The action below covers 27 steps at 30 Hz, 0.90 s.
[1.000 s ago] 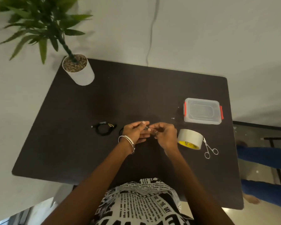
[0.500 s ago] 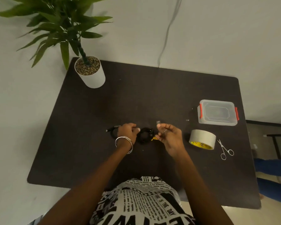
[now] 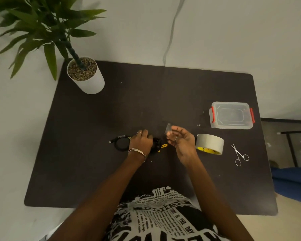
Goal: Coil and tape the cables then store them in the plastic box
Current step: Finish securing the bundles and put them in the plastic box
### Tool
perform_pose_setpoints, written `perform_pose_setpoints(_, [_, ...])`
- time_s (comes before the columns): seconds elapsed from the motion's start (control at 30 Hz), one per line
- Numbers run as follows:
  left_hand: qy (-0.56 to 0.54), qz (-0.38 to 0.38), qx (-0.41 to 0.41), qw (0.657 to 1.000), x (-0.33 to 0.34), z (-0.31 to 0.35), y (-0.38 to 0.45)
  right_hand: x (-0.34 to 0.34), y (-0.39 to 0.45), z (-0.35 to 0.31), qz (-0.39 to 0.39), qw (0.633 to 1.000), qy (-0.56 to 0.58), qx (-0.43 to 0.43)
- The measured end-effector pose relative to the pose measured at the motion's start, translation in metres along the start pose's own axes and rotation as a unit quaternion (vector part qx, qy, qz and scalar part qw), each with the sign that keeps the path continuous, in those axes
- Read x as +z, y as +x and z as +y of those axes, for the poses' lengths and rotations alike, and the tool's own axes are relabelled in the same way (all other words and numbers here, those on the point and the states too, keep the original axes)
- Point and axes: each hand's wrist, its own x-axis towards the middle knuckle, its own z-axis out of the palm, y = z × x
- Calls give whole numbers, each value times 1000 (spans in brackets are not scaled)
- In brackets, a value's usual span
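Note:
Two coiled black cables lie on the dark table [image 3: 146, 94]. One coil [image 3: 120, 142] sits left of my left hand. My left hand [image 3: 141, 140] presses down on the other coil [image 3: 157, 143], which has a yellow tie sticking out to its right. My right hand [image 3: 181, 140] is raised just right of that coil and pinches a small clear strip of tape [image 3: 168, 128] between its fingertips. The tape roll [image 3: 209, 143] lies to the right of my right hand. The clear plastic box [image 3: 231, 115] with red latches stands closed at the far right.
Small scissors [image 3: 240, 155] lie right of the tape roll, near the table's right edge. A white potted plant [image 3: 85, 75] stands at the far left corner. A thin cord [image 3: 170, 32] hangs down the wall behind the table.
My hands have separated. The left hand went down onto the coil with the yellow tie; the right hand drew back to the right, holding a small tape strip up.

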Motion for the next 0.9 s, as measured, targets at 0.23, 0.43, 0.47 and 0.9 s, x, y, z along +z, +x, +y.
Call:
perform_pose_setpoints(0.23, [-21,-22,34,999,-1,-13,6,2,10,8,-7,998,-41,-38])
perform_pose_setpoints(0.43, [-74,-45,14,996,-15,-11,13,6,16,6,-50,993,-58,-87])
perform_pose_setpoints(0.47, [-84,-54,19,995,-20,-11,15,5,16,4,-72,992,-58,-91])
perform_pose_setpoints(0.9, [-558,-9,32,829,-76,-15,9,-2,3,-25,-112,969,-135,-172])
